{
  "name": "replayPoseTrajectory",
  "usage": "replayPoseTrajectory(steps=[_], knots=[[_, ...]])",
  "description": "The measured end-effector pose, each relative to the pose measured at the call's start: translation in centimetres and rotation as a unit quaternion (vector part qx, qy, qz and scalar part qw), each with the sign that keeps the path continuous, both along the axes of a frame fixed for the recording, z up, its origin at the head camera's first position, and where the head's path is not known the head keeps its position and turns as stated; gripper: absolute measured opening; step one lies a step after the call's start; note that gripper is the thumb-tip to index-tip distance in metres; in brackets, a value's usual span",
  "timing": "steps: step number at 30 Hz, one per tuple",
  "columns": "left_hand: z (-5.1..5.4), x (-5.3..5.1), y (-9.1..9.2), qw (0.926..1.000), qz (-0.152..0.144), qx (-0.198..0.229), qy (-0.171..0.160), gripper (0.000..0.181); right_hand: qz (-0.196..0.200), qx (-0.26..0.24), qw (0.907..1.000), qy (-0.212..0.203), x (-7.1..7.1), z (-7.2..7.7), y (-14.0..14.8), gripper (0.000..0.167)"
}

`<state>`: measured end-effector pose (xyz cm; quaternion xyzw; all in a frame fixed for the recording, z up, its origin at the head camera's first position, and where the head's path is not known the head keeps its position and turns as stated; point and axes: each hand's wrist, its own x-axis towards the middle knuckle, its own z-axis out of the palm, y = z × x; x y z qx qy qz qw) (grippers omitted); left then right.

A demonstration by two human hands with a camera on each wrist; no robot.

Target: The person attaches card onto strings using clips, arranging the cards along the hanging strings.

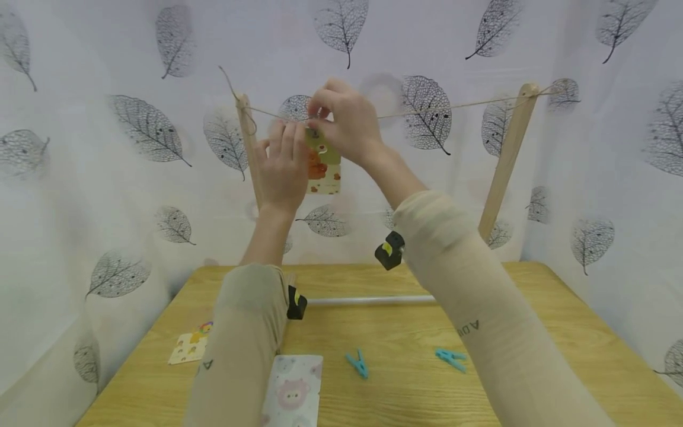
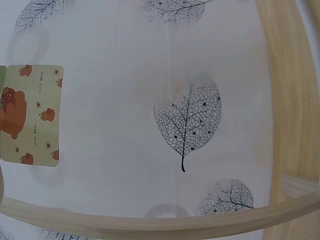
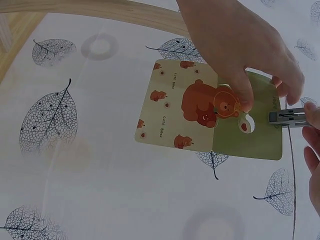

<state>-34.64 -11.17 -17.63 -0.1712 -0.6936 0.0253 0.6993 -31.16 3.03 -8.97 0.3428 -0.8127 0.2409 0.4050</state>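
A green and cream bear card (image 1: pixel 324 172) hangs upright at the string (image 1: pixel 443 108), left of its middle. My left hand (image 1: pixel 285 166) grips the card's left side; in the right wrist view its thumb lies on the front of the card (image 3: pixel 170 110), with fingers behind. My right hand (image 1: pixel 349 121) pinches the handle end of a grey clip (image 3: pixel 287 117), whose other end sits on the card's top edge by the string. Only the card (image 2: pixel 37 117) shows clearly in the left wrist view, at its left edge.
Wooden posts (image 1: pixel 504 160) hold the string at both sides. Two blue clips, one left (image 1: pixel 358 363) and one right (image 1: pixel 451 358), lie on the table (image 1: pixel 400 332), with a pink-and-white card (image 1: pixel 293 391) and a yellow card (image 1: pixel 188 349). A white rod (image 1: pixel 368 300) lies behind.
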Motion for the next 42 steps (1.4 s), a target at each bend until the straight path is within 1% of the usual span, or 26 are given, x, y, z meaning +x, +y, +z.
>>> replayPoseTrajectory(steps=[2,6,9,12,15,19,23,25,30,33,35,39,42], knots=[[-0.1,-0.1,0.2,0.9999,-0.01,0.002,0.002,0.025,-0.002,-0.001,1.0,-0.003,-0.1,0.0,0.0,0.008],[-0.2,-0.4,0.6,0.9996,-0.019,0.012,0.02,0.024,-0.001,-0.001,1.0,-0.004,-0.2,-0.1,0.0,0.008],[-0.2,-0.5,0.9,0.999,-0.026,0.014,0.033,0.023,-0.003,0.005,0.9999,0.009,-0.2,-0.2,0.0,0.008],[-0.1,-0.7,1.0,0.9984,-0.019,0.02,0.048,0.022,-0.001,0.015,0.9992,0.037,-0.4,-0.5,0.0,0.008],[-0.1,-0.7,1.1,0.9977,-0.002,0.03,0.061,0.019,0.004,0.023,0.9979,0.061,-0.6,-0.8,0.0,0.008],[-0.2,-0.7,1.2,0.9968,0.007,0.041,0.068,0.018,0.003,0.031,0.9956,0.088,-1.0,-1.2,-0.1,0.008],[-0.3,-0.7,1.4,0.9964,0.009,0.048,0.069,0.018,-0.01,0.055,0.9894,0.134,-1.3,-1.5,-0.2,0.009],[-0.4,-0.8,1.4,0.9964,0.011,0.05,0.068,0.019,-0.029,0.072,0.9859,0.148,-1.4,-1.6,-0.2,0.01],[-0.5,-0.8,1.3,0.9966,0.019,0.048,0.064,0.02,-0.084,0.11,0.9787,0.151,-1.2,-1.8,-0.2,0.013],[-0.4,-0.7,1.2,0.9965,0.029,0.048,0.063,0.021,-0.101,0.123,0.9753,0.153,-1.1,-2.0,-0.1,0.017],[-0.4,-0.7,1.1,0.9963,0.035,0.049,0.061,0.022,-0.113,0.136,0.9714,0.159,-1.1,-2.1,0.0,0.022],[-0.3,-0.3,1.0,0.9973,0.043,0.046,0.039,0.028,-0.143,0.17,0.96,0.171,-1.1,-2.5,0.2,0.038],[-0.4,-0.1,0.7,0.9984,0.041,0.033,0.019,0.033,-0.155,0.178,0.9507,0.201,-1.3,-3.2,0.3,0.042]])
